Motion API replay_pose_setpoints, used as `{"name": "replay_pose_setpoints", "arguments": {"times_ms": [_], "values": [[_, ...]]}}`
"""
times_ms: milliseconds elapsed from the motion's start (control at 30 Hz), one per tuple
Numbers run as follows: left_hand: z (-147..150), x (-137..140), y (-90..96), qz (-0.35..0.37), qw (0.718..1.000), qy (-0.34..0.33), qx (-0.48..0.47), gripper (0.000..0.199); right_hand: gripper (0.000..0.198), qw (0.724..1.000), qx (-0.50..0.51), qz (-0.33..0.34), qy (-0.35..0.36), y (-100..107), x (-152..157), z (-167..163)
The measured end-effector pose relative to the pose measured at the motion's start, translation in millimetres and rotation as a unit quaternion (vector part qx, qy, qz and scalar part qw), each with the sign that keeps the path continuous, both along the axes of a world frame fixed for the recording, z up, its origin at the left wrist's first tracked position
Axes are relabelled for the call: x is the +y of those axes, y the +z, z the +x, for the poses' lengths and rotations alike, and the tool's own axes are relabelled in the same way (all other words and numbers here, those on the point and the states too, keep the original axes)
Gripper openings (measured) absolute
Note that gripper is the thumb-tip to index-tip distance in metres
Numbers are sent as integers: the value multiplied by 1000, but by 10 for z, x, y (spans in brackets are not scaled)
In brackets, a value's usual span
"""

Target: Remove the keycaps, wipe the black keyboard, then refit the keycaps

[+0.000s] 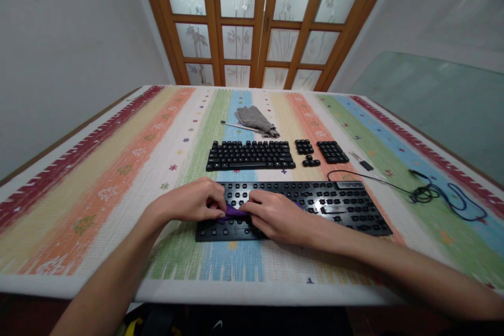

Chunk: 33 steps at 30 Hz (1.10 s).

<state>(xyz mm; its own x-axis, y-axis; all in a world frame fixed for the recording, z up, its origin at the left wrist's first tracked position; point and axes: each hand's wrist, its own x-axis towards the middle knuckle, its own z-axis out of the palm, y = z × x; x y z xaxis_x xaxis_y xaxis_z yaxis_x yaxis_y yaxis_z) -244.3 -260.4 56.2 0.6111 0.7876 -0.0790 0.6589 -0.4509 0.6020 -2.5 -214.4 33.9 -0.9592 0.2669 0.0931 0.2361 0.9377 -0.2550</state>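
Note:
A black keyboard base (356,215), stripped of its keycaps, lies across the table in front of me. Over its left part, my left hand (202,199) pinches one side of a purple cloth (234,211). My right hand (277,215) grips the other side of this cloth, fingers bent, its palm over the base. The small stretch of cloth between the hands sits against the key switches; the rest is hidden under my fingers. Just beyond the base, the removed black keycaps (250,156) are laid out in keyboard order.
Behind the keycaps lie a grey towel (254,116) and a thin toothbrush (238,126). To the right are a small black-handled tool (366,165) and the coiled cable (427,192). A striped tablecloth (145,168) covers the table; wood-framed glass doors (263,21) stand beyond.

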Motion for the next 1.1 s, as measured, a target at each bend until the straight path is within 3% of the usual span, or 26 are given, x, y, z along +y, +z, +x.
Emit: {"name": "replay_pose_setpoints", "arguments": {"times_ms": [200,400,900,1100], "values": [[70,8,-28,27,999,28,19,4,20,1000,6,-18,-23,-18,2,35],[104,17,-68,65,997,33,21,16,29,998,16,-58,-19,7,-1,38],[-24,-48,85,-6,1000,-20,21,17,36,999,-31,-22,8,95,-67,-42],[94,-258,80,4,999,22,33,15,35,999,-31,-14,29,141,-66,-53]]}}
